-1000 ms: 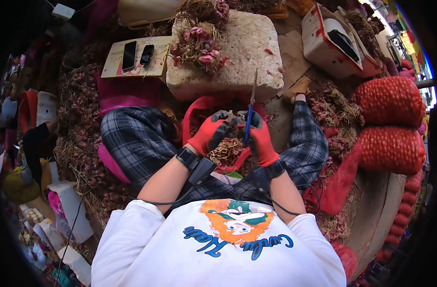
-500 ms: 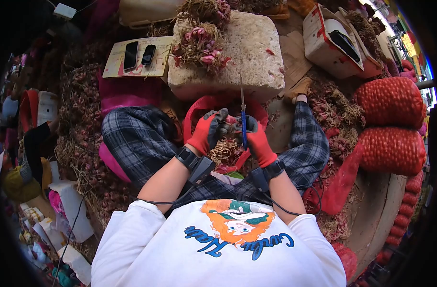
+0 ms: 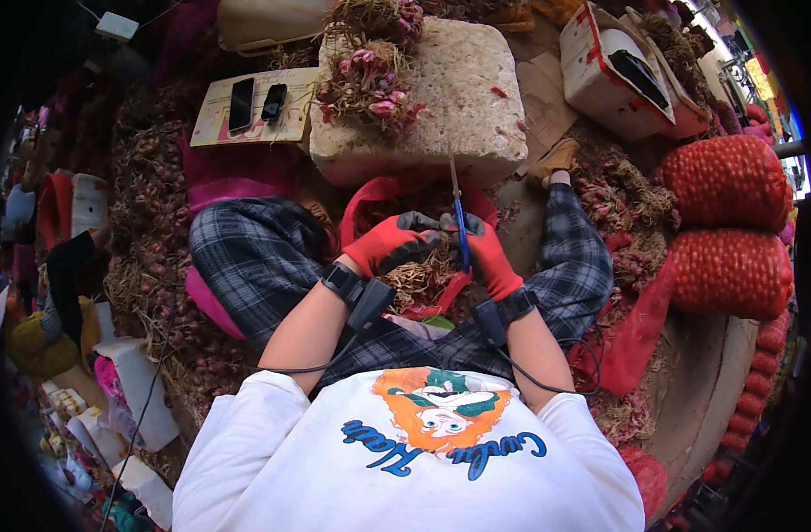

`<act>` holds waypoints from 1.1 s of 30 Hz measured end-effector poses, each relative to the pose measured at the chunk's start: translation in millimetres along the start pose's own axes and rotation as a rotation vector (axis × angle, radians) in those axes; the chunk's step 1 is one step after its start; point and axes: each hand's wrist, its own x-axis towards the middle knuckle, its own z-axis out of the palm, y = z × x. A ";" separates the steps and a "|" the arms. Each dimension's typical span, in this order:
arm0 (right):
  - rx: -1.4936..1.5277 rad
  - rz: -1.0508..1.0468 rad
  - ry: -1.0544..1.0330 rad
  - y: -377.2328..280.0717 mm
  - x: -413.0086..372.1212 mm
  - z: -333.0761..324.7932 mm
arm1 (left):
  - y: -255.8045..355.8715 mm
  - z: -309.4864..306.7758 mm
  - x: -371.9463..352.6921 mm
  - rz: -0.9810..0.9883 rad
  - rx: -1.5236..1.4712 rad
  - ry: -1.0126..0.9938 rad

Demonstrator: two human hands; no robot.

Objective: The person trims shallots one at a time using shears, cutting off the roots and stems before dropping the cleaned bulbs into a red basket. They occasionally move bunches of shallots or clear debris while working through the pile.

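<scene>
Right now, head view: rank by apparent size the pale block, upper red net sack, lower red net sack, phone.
1. Pale block
2. Upper sack and lower sack: too alike to rank
3. Phone

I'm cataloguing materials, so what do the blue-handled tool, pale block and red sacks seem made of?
Tool: likely a smooth plastic or painted handle, judging by its even blue; the slim grey blade looks like metal.
Block: probably foam, matte and rough, going by its pitted face; porous stone is possible.
Sacks: apparently plastic netting, slightly glossy, since round bulges show through the mesh.
</scene>
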 end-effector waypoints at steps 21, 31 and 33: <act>-1.031 -0.371 0.291 28.3 -59.5 -2.8 | -30.0 -5.7 12.2 0.126 -0.437 0.342; -0.019 0.242 -0.113 14.0 -46.9 -30.0 | -12.1 4.1 0.2 0.154 -0.324 0.441; -0.182 0.113 -0.084 17.0 -54.3 -34.4 | -17.9 -2.6 3.8 0.207 -0.275 0.419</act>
